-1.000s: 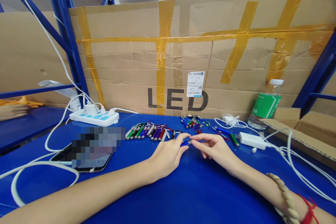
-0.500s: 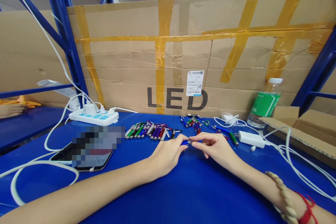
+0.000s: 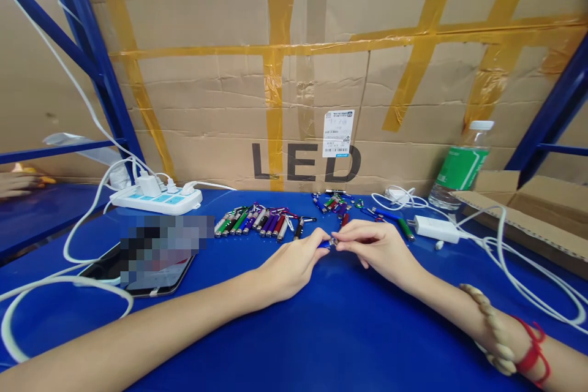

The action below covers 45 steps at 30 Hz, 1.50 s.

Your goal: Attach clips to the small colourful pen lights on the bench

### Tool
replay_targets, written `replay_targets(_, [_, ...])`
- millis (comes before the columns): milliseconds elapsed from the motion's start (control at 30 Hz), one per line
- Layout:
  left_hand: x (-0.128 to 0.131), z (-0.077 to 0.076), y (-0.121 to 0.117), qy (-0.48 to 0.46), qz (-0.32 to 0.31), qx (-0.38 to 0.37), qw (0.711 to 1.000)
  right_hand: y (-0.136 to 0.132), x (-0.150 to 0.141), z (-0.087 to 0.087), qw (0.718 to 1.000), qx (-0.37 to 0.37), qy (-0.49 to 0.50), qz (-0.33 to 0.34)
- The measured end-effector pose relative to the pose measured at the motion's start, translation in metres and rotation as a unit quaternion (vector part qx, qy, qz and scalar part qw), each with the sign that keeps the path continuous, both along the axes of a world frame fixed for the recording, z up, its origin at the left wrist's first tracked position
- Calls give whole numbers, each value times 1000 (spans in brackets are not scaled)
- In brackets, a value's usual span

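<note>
My left hand [image 3: 297, 262] is closed around a small blue keychain flashlight [image 3: 324, 244], and most of its body is hidden by the fingers. At the flashlight's silver end, my right hand [image 3: 379, 251] pinches with thumb and fingertips. Just beyond my left hand lies a row of keychain flashlights [image 3: 257, 222] in silver, green, blue, purple, red and black, many with small clips. A looser pile of similar flashlights [image 3: 334, 203] sits farther back, above my right hand. A green flashlight [image 3: 406, 229] rests to the right of that hand.
On the left are a phone [image 3: 158, 278], partly blurred out, and a white power strip [image 3: 158, 199] with cables. A white adapter [image 3: 436, 228], a bottle [image 3: 459, 174] and an open cardboard box [image 3: 528, 220] stand right. Behind rises a large carton [image 3: 220, 104]. Another person's hand [image 3: 18, 184] shows far left.
The view has tilted slightly, so the surroundings sit a little higher and farther left. Both hands stay together on the blue flashlight; the right fingers have shifted slightly at its silver end.
</note>
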<state>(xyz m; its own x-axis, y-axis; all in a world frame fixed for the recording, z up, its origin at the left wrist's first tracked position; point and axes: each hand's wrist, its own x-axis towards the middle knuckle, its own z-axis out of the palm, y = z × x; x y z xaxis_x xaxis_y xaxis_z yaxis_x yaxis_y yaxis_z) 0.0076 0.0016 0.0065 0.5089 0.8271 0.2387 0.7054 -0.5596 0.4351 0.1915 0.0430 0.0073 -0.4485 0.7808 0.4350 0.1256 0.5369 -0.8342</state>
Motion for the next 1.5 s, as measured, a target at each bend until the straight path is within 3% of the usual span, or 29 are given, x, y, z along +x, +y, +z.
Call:
replay_targets(733, [-2,-2,1,15,-49,-40,998,-1,4,-1,996,49,-57,55])
replay_targets(1000, [-1,-1,1,19,-36,-28,999,0,2,-1,993,85,-79,17])
replay_targets(1267, [0,-6,4,27,-20,7,999,1,-2,-4,993,49,-102,-17])
replay_targets(1500, [0,-7,6,-9,-21,9,1000,-1,-7,-3,995,-50,-83,-28])
